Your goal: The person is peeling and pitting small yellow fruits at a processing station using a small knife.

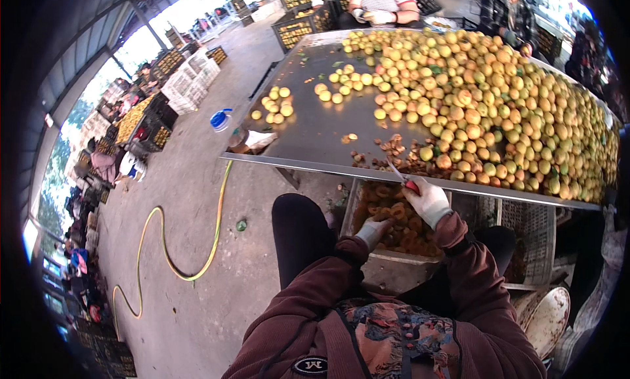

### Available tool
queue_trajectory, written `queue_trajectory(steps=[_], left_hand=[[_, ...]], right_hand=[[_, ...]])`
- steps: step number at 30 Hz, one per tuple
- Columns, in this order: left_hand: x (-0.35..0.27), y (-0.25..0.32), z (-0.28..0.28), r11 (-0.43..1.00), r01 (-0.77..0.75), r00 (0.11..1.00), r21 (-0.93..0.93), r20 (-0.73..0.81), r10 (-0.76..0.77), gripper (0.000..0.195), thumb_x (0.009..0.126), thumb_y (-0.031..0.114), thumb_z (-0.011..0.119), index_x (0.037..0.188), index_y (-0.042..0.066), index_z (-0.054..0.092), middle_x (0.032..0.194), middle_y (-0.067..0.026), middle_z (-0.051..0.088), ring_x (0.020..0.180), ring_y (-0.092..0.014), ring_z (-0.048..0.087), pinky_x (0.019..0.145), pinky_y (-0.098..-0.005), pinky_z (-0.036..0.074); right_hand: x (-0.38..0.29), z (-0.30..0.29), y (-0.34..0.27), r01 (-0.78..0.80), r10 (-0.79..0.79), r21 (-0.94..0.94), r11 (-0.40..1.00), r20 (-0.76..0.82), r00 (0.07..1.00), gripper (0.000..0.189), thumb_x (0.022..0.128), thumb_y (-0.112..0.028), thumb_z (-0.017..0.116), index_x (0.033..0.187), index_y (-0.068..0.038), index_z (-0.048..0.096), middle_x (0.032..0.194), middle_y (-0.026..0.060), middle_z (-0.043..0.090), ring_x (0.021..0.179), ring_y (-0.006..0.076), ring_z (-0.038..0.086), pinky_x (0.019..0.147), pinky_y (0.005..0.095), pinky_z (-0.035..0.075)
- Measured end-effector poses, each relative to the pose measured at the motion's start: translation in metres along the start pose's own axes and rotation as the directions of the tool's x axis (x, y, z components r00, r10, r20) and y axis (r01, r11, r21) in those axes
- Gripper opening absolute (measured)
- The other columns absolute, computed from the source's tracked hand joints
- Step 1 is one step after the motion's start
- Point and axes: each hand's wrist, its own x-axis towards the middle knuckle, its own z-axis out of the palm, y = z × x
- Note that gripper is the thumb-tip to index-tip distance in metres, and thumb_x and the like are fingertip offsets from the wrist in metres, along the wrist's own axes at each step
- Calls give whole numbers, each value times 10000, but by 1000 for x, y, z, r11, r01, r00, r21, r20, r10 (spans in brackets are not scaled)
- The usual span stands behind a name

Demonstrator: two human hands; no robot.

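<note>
A red-handled knife (pixel 411 185) is in my gloved right hand (pixel 427 200), its blade pointing up and left over the metal table's near edge. Lower down, my gloved left hand (pixel 375 230) is at the left part of a crate (pixel 350 207) filled with cut orange fruit halves (pixel 414 224); whether its fingers hold a piece cannot be told. Fruit pits (pixel 393 147) lie on the table just beyond the knife. A large heap of whole yellow-orange fruit, like apricots (pixel 472 98), covers the table's right side, and a small group (pixel 278 106) sits at its left.
The metal table's front rail (pixel 305 168) runs between me and the fruit. An empty plastic crate (pixel 534 241) and a worn basin (pixel 549 320) are at my right. A yellow hose (pixel 170 261) winds over the floor at left, near a blue-topped container (pixel 220 119). Co-workers sit across the table.
</note>
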Motion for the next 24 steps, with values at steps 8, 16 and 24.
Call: queue_trajectory(steps=[8, 16, 24], left_hand=[[8, -2, 15, 767, -207, 977, 607, 173, 127, 336, 916, 187, 627, 1184, -14, 618, 1084, -88, 669, 962, -159, 626, 856, -278, 491], [9, 3, 19, 928, -146, 988, 342, 88, 124, 299, 919, 250, 617, 1133, 42, 641, 871, -58, 650, 756, -163, 613, 669, -304, 497], [24, -19, -10, 785, -103, 994, 610, 43, 97, 358, 897, 285, 598, 1189, 83, 643, 1072, -120, 678, 981, -262, 627, 879, -365, 480]], right_hand=[[3, -8, -1, -142, 150, 64, 988, -139, 979, 248, 862, -272, 654, 908, -38, 587, 753, 209, 629, 746, 401, 637, 639, 421, 496], [15, 12, 0, -103, 141, 213, 972, -169, 975, 203, 871, -136, 638, 793, -16, 493, 609, 88, 442, 583, 135, 406, 563, 297, 416], [15, 34, 3, -58, 60, 68, 996, -38, 997, 218, 870, -175, 647, 840, -8, 510, 668, 148, 530, 603, 290, 513, 609, 362, 449]])
